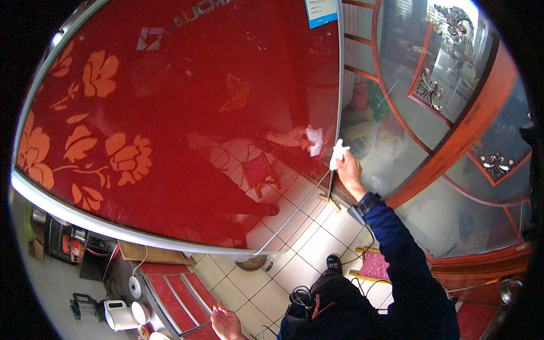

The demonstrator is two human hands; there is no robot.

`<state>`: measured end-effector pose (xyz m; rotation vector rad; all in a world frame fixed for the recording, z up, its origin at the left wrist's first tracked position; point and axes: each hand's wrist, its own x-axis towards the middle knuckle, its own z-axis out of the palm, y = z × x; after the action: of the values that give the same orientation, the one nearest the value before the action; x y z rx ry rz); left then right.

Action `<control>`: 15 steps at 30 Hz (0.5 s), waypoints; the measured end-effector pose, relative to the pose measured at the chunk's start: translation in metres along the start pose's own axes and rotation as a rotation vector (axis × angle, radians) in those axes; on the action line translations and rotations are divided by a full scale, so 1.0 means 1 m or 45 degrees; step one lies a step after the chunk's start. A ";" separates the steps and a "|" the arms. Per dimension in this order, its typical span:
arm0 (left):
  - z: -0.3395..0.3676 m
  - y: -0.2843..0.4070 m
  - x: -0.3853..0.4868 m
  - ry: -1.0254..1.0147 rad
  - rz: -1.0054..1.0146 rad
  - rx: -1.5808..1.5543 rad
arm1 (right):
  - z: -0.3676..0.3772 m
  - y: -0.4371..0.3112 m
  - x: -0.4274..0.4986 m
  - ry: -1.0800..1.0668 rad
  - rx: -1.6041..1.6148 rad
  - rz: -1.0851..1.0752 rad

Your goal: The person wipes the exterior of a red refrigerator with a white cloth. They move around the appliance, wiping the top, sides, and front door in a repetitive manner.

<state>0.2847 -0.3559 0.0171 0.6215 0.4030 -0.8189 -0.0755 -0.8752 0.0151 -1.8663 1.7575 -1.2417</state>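
A glossy red freezer or refrigerator door [191, 106] with orange flower patterns and a pale frame fills the upper left. My right hand [350, 170] grips a crumpled white cloth or tissue [338, 154] against the door's right edge. The hand and the white wad are mirrored in the red surface. Low in the view, my left hand [225, 322] is held beside a red cabinet with metal strips [178, 297], its fingers loosely curled and nothing seen in it.
A glass partition with a red wooden frame [459, 127] stands at right. A woven pink stool [374, 264] and dark cables lie near my foot on the tiled floor. A white electric kettle [123, 315] and a clear jug [85, 307] are at lower left.
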 end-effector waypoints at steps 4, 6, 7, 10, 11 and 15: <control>0.009 -0.011 -0.013 0.001 -0.028 -0.017 | 0.015 0.020 0.051 0.057 -0.243 0.022; 0.011 -0.015 -0.020 -0.010 -0.005 -0.020 | 0.030 0.024 0.054 0.059 -0.244 0.045; 0.011 -0.015 -0.024 0.018 0.041 -0.030 | 0.038 0.025 0.050 0.047 -0.240 0.084; 0.003 -0.016 -0.031 0.070 0.106 -0.022 | 0.058 0.017 0.029 -0.009 -0.173 0.095; -0.001 -0.016 -0.031 0.078 0.106 -0.027 | 0.060 0.013 0.020 -0.033 -0.175 0.093; -0.010 -0.011 -0.029 0.092 0.074 -0.028 | 0.069 -0.013 -0.038 -0.121 -0.083 -0.037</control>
<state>0.2570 -0.3394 0.0212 0.6406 0.4568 -0.7371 -0.0112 -0.8608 -0.0305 -1.9601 1.7459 -1.0986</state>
